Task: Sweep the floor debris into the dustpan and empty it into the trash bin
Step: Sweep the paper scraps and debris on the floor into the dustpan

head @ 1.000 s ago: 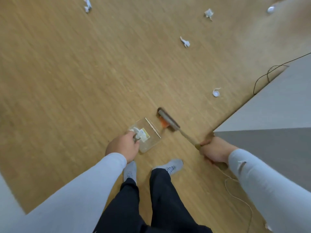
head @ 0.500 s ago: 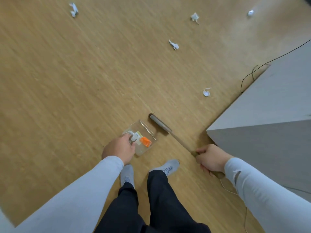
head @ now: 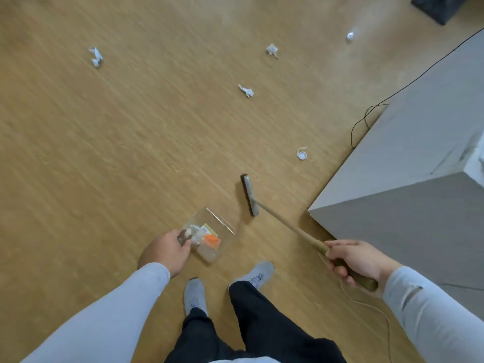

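My left hand (head: 167,251) grips the clear dustpan (head: 209,234) low on the floor, mouth toward the broom head (head: 249,195), ready to catch; an orange scrap (head: 211,241) lies inside. My right hand (head: 353,260) wraps the broom handle (head: 288,226). Paper scraps (head: 246,90) and a cap (head: 302,154) wait farther out. No writing is legible, and I see no trash bin

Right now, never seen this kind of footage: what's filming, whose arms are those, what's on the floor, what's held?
No machine here: a person wears one wide-angle camera on the head, looking down at their own arms and shoes. The left hand holds a clear dustpan with an orange scrap and paper bits inside. The right hand grips the brush handle; its brush head sits just beyond the pan. On the wooden floor lie paper scraps and a white bottle cap.
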A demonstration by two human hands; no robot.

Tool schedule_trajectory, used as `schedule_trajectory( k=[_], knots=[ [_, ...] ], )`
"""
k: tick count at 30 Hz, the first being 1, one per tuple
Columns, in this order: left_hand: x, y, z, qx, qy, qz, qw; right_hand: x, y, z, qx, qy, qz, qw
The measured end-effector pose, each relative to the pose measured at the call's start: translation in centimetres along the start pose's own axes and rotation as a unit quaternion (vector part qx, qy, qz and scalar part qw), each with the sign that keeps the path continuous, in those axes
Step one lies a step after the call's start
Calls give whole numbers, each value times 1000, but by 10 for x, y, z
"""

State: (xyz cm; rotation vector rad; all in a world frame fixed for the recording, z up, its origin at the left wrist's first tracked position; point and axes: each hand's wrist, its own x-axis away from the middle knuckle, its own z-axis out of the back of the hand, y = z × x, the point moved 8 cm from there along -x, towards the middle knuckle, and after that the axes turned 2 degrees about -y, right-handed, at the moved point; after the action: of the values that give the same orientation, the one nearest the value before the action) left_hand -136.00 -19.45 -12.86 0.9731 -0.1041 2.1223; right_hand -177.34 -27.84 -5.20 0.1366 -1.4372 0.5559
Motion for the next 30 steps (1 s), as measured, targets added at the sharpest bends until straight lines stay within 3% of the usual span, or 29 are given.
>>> schedule_trajectory(
  k=[6, 16, 30],
  knots=[
    [0, 79, 33, -15, 18, -38, 999, 2, -15, 48, -67, 49, 38, 996],
    [-36, 199, 69, -40, 32, -114, 992, 2, -81, 84, -51, 121, 97, 987],
    [-193, 300, 133, -77, -35, -178, 980, -17, -185, 83, -43, 208, 46, 976]
  ],
)
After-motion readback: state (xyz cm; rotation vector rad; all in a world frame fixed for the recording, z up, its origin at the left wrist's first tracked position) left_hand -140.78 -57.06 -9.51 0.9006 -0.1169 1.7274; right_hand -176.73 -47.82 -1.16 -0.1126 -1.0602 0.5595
